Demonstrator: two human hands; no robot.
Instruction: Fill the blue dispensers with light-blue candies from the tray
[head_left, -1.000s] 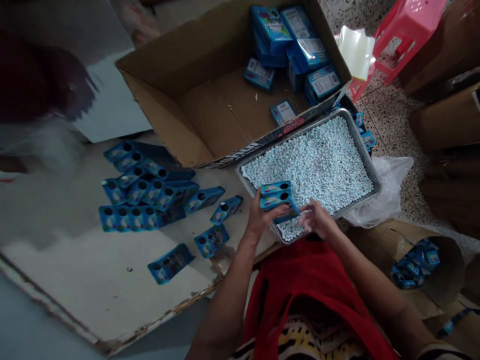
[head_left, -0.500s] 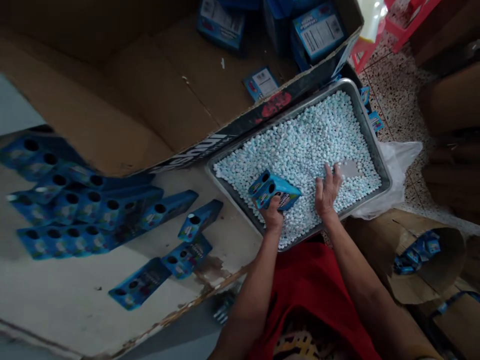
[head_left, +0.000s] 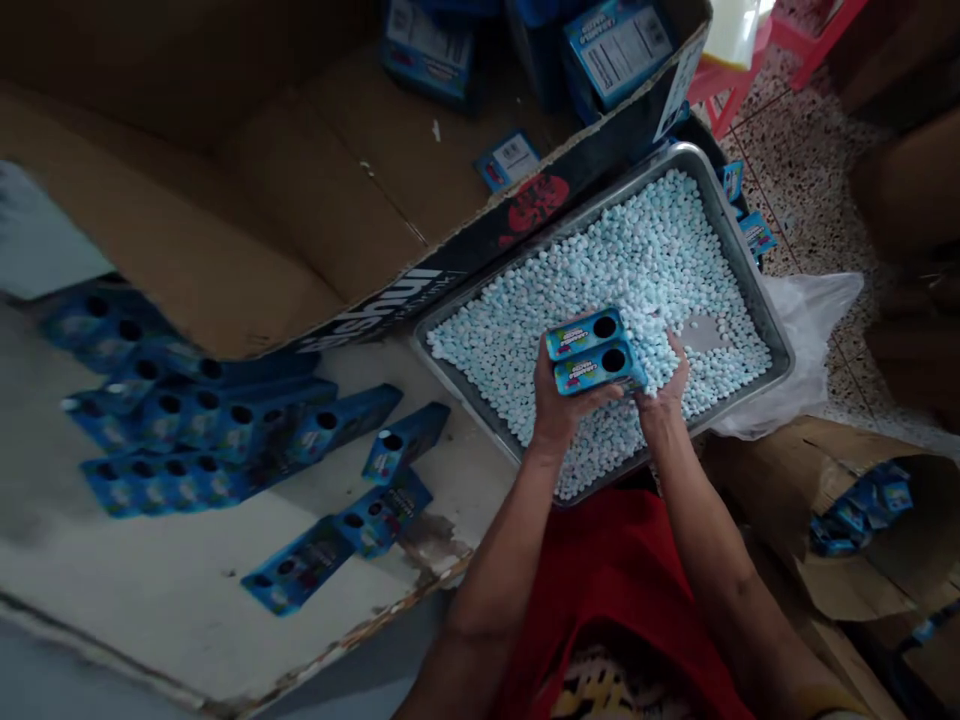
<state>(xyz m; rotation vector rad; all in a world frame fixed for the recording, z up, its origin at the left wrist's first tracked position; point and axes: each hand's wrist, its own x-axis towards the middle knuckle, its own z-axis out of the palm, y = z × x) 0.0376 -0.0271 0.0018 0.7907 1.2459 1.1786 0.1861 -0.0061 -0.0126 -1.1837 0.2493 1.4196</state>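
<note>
My left hand [head_left: 556, 405] is wrapped around two small blue candy boxes [head_left: 592, 352] held side by side. Their printed ends, each with a round dark hole, face up. Just to the right, my right hand [head_left: 667, 395] is cupped around a heap of pale blue and white candies [head_left: 654, 345] against the boxes' right side. Some of its fingers are hidden under the candies. Both hands are over a metal tray [head_left: 784, 345] spread with the same small candies. A bare patch of tray bottom shows right of my right hand.
A large open cardboard carton [head_left: 285, 200] with blue boxes inside borders the tray. On the table to the left stand rows of blue boxes [head_left: 172, 430] with holes. A brown bag [head_left: 802, 470] of blue packets and a clear plastic sheet [head_left: 825, 310] are at right.
My left hand has turned the two boxes so their holed ends face up, and moved them right. My right hand has gathered candies and come beside the boxes.
</note>
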